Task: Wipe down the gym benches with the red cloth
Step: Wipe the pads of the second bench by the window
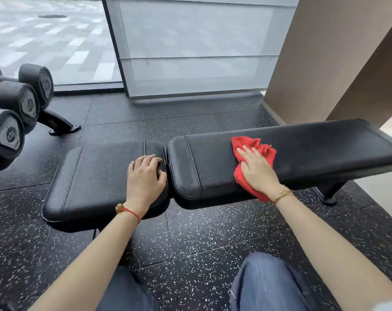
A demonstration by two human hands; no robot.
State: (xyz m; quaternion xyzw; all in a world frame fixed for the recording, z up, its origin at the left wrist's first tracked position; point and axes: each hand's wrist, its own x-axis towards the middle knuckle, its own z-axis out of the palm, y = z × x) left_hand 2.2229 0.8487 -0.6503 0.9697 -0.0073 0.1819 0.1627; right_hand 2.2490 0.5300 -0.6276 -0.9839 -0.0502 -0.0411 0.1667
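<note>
Speckled black rubber flooring (201,234) fills most of the view, meeting a glass wall (197,48) at the back and a brown panel (325,52) at the right. Across the middle stands the black gym bench (313,149), its long axis running left to right and rising slightly toward the far right, where its end is cut off by the frame edge. It has two pads: a short seat pad (89,176) on the left and the long back pad on the right, with a narrow gap between them. Only one bench leg (331,194) shows, under the right part; the rest of the frame is hidden beneath the pads.

Dumbbells (22,102) on a rack sit at the left, partly cut off by the frame.

Jeans-clad knees (266,286) show at the bottom.

On the long pad, near its left end, lies the crumpled red cloth (257,145). The right hand (257,169) lies flat on top of it, fingers straight and spread, pressing it to the pad; much of the cloth is hidden under the palm. The left hand (145,173) rests on the right end of the seat pad, its fingers curled over the edge by the gap. A gold bracelet (282,195) circles the right wrist, a red string bracelet (128,211) the left.
</note>
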